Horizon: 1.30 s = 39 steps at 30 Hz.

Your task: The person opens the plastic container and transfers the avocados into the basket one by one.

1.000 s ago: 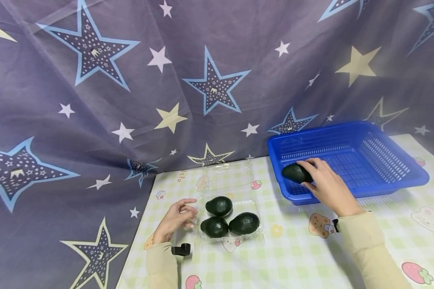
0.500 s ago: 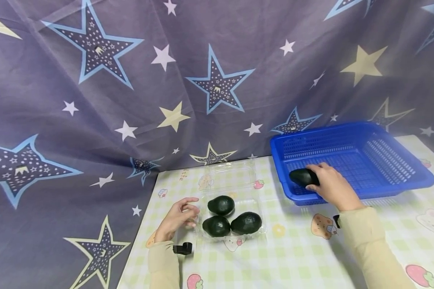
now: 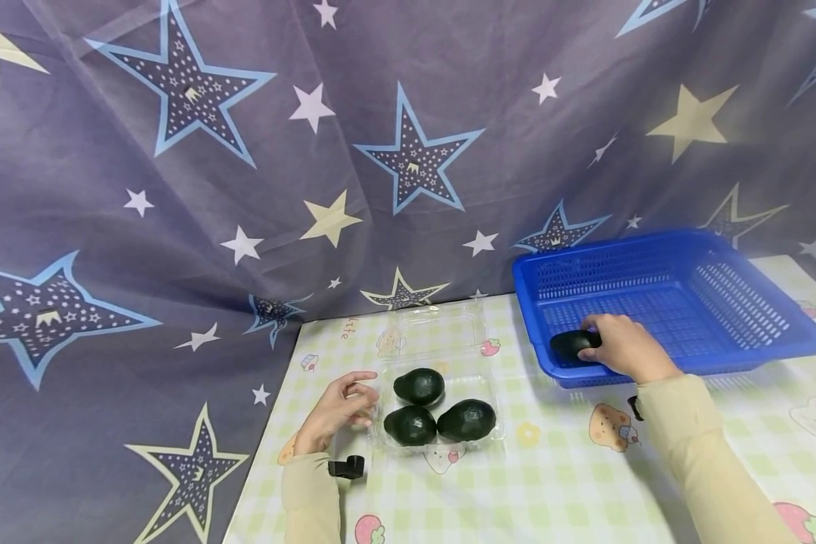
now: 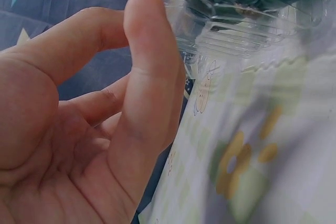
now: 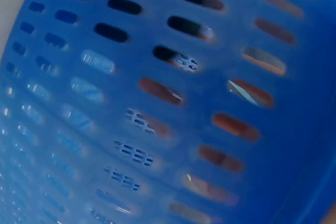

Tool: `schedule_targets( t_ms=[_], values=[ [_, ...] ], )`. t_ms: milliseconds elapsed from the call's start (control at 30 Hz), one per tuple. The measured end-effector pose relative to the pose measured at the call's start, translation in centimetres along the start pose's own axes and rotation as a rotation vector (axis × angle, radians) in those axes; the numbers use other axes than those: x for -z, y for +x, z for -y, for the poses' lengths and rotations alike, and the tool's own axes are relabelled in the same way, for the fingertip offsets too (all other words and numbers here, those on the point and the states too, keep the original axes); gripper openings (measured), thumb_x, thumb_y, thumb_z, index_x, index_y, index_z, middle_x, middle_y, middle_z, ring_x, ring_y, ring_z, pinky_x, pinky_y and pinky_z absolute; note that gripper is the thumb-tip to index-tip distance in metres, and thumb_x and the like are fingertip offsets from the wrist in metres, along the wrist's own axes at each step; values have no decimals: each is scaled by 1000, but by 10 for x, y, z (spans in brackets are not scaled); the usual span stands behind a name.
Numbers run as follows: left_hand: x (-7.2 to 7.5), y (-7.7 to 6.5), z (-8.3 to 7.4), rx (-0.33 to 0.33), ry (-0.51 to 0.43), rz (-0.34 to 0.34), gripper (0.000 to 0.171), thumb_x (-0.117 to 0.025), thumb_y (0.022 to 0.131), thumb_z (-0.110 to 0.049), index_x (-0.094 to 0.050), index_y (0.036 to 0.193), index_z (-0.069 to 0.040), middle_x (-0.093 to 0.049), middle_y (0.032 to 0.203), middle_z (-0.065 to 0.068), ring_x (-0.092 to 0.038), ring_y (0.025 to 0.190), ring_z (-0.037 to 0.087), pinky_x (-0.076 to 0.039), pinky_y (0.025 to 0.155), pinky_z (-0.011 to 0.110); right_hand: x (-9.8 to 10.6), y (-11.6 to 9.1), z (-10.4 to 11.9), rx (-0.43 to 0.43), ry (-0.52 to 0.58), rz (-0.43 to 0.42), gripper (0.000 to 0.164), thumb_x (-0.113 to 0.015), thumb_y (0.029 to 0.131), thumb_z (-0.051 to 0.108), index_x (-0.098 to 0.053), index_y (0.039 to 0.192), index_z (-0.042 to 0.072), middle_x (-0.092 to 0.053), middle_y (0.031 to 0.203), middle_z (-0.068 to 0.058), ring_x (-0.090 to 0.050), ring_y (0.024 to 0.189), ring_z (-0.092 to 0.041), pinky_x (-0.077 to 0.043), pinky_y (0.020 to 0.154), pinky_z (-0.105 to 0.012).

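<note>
In the head view, my right hand [image 3: 625, 344] reaches over the near rim of a blue slotted basket [image 3: 721, 310] and grips a dark green avocado [image 3: 571, 344] low inside its left part. The right wrist view is filled by the basket wall [image 5: 173, 114], with parts of the hand and the avocado glimpsed through the slots. On the left, my left hand [image 3: 336, 412] rests beside a clear plastic clamshell box [image 3: 472, 381], fingers loosely bent at its left edge and holding nothing. Three avocados [image 3: 418, 387] lie in that box. The left wrist view has the box's ridged side [image 4: 236, 35] near the fingertips.
The box's clear lid [image 3: 442, 329] lies folded back toward the star-printed curtain [image 3: 285, 166], which hangs behind the table. A checked cloth [image 3: 462, 499] with cartoon prints covers the tabletop. The basket stands at the back right, close to the curtain.
My right hand has lowered the avocado deeper into the basket and slightly right. The left hand keeps its place by the box. The whole view has shifted a little.
</note>
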State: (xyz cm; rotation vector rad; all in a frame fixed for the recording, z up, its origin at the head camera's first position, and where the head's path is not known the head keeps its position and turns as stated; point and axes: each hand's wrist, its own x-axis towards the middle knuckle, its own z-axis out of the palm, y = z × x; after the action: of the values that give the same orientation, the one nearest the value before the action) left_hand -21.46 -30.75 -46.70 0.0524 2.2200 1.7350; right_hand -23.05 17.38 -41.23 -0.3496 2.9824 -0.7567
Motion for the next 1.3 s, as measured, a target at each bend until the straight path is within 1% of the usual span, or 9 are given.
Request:
schedule_targets(
  t_ms=[133,300,500,633,800,933,1000,1200,1300],
  values=[
    [0,0,0,-2,1,-5,57,-66,92,-5,-43,144,3,-63,100,11,-62,78,19,-62,62,29,0,1,1,10,-16,-1,36,-75,86,7,-64,116,-9,-64,112,-34,-58,105,-55,-50,85,-65],
    [0,-1,1,0,4,1,58,-67,93,-8,-43,144,3,-63,100,9,-63,77,19,-62,61,30,-1,0,2,9,-24,-4,36,-75,85,6,-64,116,-8,-63,112,-34,-58,105,-55,-50,85,-66],
    [0,-1,0,-3,4,8,59,-68,93,-10,-42,145,3,-62,100,8,-63,77,19,-62,62,30,1,-1,5,-23,-58,0,49,-73,89,14,-57,128,-10,-55,125,-36,-54,111,-56,-48,88,-68],
    [0,-1,0,-4,3,6,58,-67,93,-8,-42,144,3,-62,100,9,-63,77,19,-62,62,30,5,-2,10,-25,-58,-35,57,-72,91,20,-52,135,-9,-48,132,-36,-50,116,-56,-46,88,-71],
    [0,-1,0,-9,3,5,58,-67,93,-8,-43,144,2,-62,100,10,-63,77,20,-62,62,30,12,-3,22,3,-36,-87,57,-71,91,21,-51,137,-7,-43,139,-36,-43,126,-56,-41,94,-75],
    [1,-2,0,-10,5,8,58,-68,94,-10,-42,145,3,-62,100,9,-63,78,20,-62,62,31,15,-6,34,19,-2,-81,61,-66,95,20,-42,144,-7,-35,147,-37,-30,137,-56,-30,106,-74],
    [1,-2,1,-11,6,11,59,-68,94,-11,-42,145,3,-62,100,9,-63,78,20,-62,62,30,14,-8,39,31,16,-84,62,-63,97,19,-37,147,-7,-34,149,-36,-28,139,-54,-27,110,-72],
    [0,-1,-1,-13,7,14,59,-68,93,-10,-42,145,2,-62,101,10,-63,78,21,-62,62,29,11,-12,51,92,65,-106,60,-62,98,19,-37,148,-4,-37,150,-32,-27,141,-52,-24,114,-69],
    [0,0,0,-12,4,16,59,-68,93,-10,-43,144,2,-62,101,10,-63,79,21,-62,63,30,5,-13,56,144,90,-118,57,-64,97,18,-42,145,-3,-43,147,-29,-34,139,-49,-31,112,-67]
  ],
)
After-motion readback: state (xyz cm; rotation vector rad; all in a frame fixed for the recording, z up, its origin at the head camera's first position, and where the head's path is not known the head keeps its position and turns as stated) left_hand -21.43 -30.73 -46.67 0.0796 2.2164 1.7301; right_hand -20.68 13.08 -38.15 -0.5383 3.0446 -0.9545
